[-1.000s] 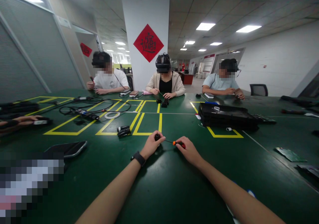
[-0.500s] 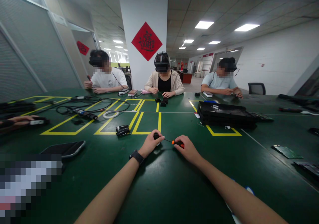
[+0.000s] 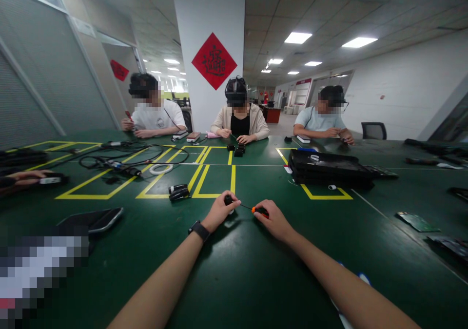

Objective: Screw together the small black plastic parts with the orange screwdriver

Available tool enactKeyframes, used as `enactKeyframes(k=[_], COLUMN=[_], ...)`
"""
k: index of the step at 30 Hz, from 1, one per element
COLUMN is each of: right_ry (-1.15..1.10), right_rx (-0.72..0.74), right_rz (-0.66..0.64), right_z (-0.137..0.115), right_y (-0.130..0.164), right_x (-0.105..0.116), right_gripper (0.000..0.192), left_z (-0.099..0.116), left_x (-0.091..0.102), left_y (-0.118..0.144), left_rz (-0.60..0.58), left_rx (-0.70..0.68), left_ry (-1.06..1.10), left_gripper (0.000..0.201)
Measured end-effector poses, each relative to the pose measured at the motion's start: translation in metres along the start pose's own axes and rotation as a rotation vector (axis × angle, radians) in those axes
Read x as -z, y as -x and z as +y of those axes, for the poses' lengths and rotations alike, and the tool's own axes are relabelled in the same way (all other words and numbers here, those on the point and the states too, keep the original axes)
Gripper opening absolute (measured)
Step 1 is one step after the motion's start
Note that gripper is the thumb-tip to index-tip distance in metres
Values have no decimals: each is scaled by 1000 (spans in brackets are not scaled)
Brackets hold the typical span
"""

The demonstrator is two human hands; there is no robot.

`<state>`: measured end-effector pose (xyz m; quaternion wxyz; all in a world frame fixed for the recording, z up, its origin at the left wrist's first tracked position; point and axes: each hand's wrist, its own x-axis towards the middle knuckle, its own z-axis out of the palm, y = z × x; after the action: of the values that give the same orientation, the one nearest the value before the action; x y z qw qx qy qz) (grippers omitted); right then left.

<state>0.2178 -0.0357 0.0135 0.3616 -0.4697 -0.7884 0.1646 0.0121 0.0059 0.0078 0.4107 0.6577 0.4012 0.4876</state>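
My left hand (image 3: 219, 210) is closed around a small black part (image 3: 228, 200) on the green table (image 3: 234, 270). My right hand (image 3: 273, 218) grips a small screwdriver with an orange and black handle (image 3: 259, 211). Its thin shaft points left and reaches the black part. A black watch (image 3: 198, 230) sits on my left wrist. Both hands rest low on the table, a short way apart.
Another small black part (image 3: 179, 192) lies left of my hands by yellow tape lines. A phone (image 3: 95, 219) lies at left, a black case (image 3: 329, 169) at right, cables (image 3: 120, 161) at far left. Three people sit across the table; another person's hand (image 3: 25, 178) rests at left.
The view has drifted slightly; my hands hold the same pose with the part and the screwdriver.
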Motion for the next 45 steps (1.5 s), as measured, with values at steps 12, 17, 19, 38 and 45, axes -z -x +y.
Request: enactKeyframes(k=[12, 17, 19, 38, 45], right_ry=[-4, 3, 11, 39, -18], right_rx=[-15, -16, -7, -58, -19], right_rz=[-15, -22, -31, 28, 29], right_z=[-4, -2, -1, 8, 2], right_y=[1, 0, -1, -3, -1], right_x=[3, 1, 0, -3, 1], right_gripper=[16, 17, 17, 23, 15], left_z=[5, 4, 4, -4, -3], left_x=[0, 0, -1, -6, -6], left_y=[2, 2, 1, 0, 0], left_rz=[3, -3, 16, 49, 103], left_rx=[39, 21, 3, -21, -84], left_ry=[35, 34, 33, -87, -168], left_gripper=[25, 20, 19, 16, 16])
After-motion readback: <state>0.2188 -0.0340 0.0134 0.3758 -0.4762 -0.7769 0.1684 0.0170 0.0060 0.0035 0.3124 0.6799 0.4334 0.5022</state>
